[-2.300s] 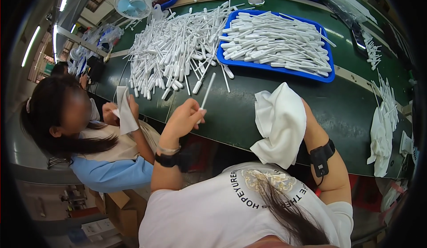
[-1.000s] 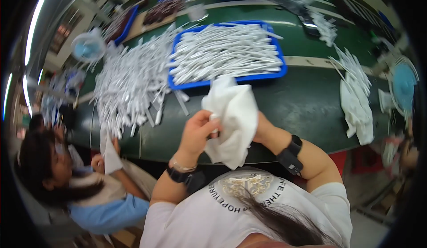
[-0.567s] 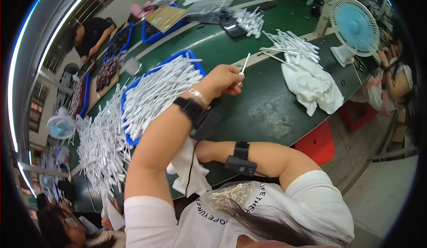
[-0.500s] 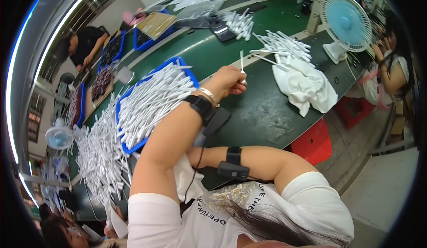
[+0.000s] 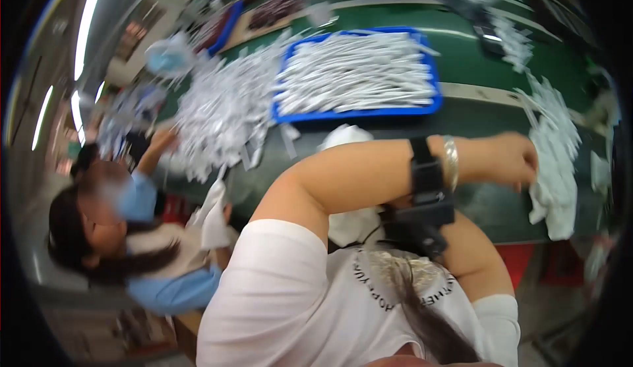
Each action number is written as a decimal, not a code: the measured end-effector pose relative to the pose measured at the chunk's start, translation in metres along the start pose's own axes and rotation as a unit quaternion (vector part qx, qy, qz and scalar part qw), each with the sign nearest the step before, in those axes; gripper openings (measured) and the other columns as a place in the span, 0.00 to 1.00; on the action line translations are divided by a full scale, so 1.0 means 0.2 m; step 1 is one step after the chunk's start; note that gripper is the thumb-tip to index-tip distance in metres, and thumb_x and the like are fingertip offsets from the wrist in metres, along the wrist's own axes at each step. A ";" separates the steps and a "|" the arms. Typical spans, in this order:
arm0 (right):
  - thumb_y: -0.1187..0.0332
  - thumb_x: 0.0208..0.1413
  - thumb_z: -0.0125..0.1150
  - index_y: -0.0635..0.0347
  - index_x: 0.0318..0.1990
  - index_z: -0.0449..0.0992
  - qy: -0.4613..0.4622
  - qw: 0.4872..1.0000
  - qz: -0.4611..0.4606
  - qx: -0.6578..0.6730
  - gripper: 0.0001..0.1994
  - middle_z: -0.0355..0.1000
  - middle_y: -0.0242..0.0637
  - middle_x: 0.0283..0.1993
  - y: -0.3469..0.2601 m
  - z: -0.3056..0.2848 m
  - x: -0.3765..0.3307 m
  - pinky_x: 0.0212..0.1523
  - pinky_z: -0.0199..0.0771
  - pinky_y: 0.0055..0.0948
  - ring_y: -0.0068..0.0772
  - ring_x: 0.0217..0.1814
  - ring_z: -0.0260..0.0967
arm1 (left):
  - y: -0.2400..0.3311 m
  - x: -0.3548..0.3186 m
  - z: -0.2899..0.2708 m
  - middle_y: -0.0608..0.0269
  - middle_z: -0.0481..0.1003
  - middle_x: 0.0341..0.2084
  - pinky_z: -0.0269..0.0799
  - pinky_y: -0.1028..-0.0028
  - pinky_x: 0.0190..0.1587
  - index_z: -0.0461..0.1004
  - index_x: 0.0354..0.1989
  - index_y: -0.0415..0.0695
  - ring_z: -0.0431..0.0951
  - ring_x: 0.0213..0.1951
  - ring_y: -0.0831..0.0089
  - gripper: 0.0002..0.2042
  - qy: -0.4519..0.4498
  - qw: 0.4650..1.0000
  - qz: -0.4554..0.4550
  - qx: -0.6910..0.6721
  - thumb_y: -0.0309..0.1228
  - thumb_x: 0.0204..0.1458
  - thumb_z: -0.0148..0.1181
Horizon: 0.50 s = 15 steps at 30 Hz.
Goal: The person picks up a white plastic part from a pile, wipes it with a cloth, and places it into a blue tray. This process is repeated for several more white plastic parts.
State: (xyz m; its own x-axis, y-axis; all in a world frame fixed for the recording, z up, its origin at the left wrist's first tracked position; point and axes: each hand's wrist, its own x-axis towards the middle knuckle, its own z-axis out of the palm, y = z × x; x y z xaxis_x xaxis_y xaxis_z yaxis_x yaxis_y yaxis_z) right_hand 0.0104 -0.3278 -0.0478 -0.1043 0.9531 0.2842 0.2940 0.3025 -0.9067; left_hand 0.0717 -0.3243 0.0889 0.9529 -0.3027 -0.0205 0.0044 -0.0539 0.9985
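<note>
My left hand (image 5: 511, 159) is stretched out to the right, its fingers curled and blurred. It is beside a crumpled white cloth (image 5: 554, 196); anything between the fingers does not show. My right forearm (image 5: 471, 248) passes beneath the left one. My right hand is almost wholly hidden behind the left forearm and the black wrist devices, close to another white cloth (image 5: 353, 225). Slim white sticks (image 5: 356, 70) fill a blue tray (image 5: 359, 114) beyond my arms. More white sticks (image 5: 557, 113) lie behind the cloth at the right.
A big loose heap of white sticks (image 5: 227, 103) spreads left of the tray. At the left sits a co-worker in a blue mask (image 5: 136, 197), with a white cloth (image 5: 214, 212) nearby. A small fan (image 5: 168, 57) and a dark phone-like device (image 5: 489, 39) stand farther back.
The view has swung left, so the tray now appears nearer the middle. My left hand has reached the right-hand cloth; the white stick it pinched upright is no longer discernible.
</note>
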 end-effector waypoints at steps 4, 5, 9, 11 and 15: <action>0.65 0.50 0.53 0.60 0.51 0.63 0.015 0.970 0.072 0.234 0.21 0.62 0.40 0.52 -0.12 0.10 0.32 0.52 0.57 0.30 0.31 0.54 0.59 | 0.22 -0.82 -0.19 0.60 0.73 0.27 0.68 0.74 0.32 0.70 0.32 0.37 0.73 0.31 0.72 0.10 -0.065 0.983 0.088 0.146 0.32 0.49 0.54; 0.65 0.50 0.53 0.61 0.52 0.62 0.009 0.953 0.095 0.288 0.21 0.62 0.39 0.52 -0.08 0.10 0.24 0.52 0.57 0.30 0.31 0.53 0.59 | 0.19 -1.08 -0.23 0.60 0.73 0.26 0.69 0.76 0.32 0.71 0.33 0.37 0.73 0.29 0.74 0.07 0.080 0.980 0.073 0.165 0.28 0.49 0.54; 0.67 0.49 0.56 0.61 0.55 0.58 0.088 0.862 0.216 0.450 0.25 0.60 0.36 0.54 -0.14 0.12 0.33 0.52 0.59 0.28 0.28 0.53 0.59 | -0.24 -1.70 -0.46 0.59 0.73 0.24 0.69 0.79 0.29 0.71 0.34 0.37 0.73 0.25 0.75 0.08 0.577 0.771 -0.139 0.229 0.26 0.46 0.55; 0.66 0.49 0.56 0.61 0.56 0.58 0.076 0.899 0.195 0.386 0.26 0.60 0.36 0.55 -0.18 0.10 0.33 0.53 0.58 0.28 0.28 0.54 0.58 | -0.42 -1.87 -0.53 0.58 0.73 0.23 0.69 0.76 0.29 0.71 0.34 0.38 0.74 0.25 0.72 0.09 0.625 0.680 -0.200 0.325 0.28 0.45 0.56; 0.65 0.49 0.56 0.60 0.57 0.56 0.064 0.951 0.155 0.260 0.27 0.57 0.37 0.57 -0.20 0.11 0.32 0.55 0.55 0.29 0.29 0.56 0.56 | -0.55 -1.97 -0.61 0.56 0.73 0.21 0.68 0.69 0.29 0.71 0.33 0.38 0.74 0.25 0.60 0.11 0.597 0.507 -0.250 0.570 0.32 0.43 0.57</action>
State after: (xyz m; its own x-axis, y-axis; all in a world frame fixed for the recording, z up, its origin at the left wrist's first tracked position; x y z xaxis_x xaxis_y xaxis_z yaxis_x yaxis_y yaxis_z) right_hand -0.0290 -0.2784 0.0002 0.0363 0.9992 -0.0168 -0.2208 -0.0084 -0.9753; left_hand -0.2671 -0.0829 -0.0065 0.4259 0.7742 0.4682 0.8056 -0.5600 0.1933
